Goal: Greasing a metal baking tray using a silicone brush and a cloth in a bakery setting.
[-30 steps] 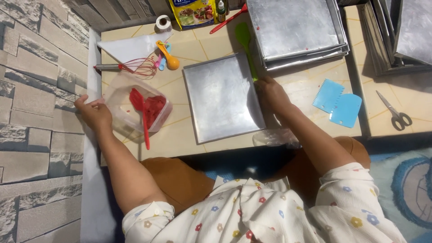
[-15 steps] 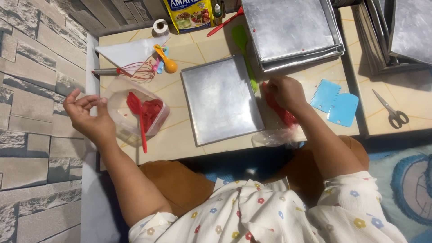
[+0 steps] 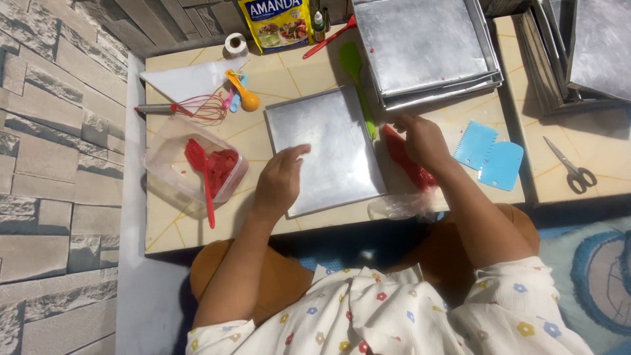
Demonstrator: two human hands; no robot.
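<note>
A flat silver baking tray (image 3: 332, 131) lies in the middle of the tiled tabletop. My left hand (image 3: 279, 183) rests on its near left part, fingers spread and holding nothing. Just right of the tray, my right hand (image 3: 424, 141) grips a clear piping bag of red batter (image 3: 409, 165), whose loose plastic end hangs over the table's near edge. A clear plastic tub (image 3: 172, 156) holding red batter and a red spatula (image 3: 202, 181) stands left of the tray, apart from my left hand.
Behind the tray lie a green spatula (image 3: 353, 66), a whisk (image 3: 197, 107), coloured measuring spoons (image 3: 243, 95), a white paper cone (image 3: 187, 80), a tape roll (image 3: 234, 45) and a yellow packet (image 3: 276, 23). Stacked metal trays (image 3: 427, 46) sit at the back right; blue scrapers (image 3: 490, 154) and scissors (image 3: 570, 167) lie right.
My left hand has left the plastic tub and swung right onto the tray. My right hand has shifted slightly right and nearer, onto the piping bag.
</note>
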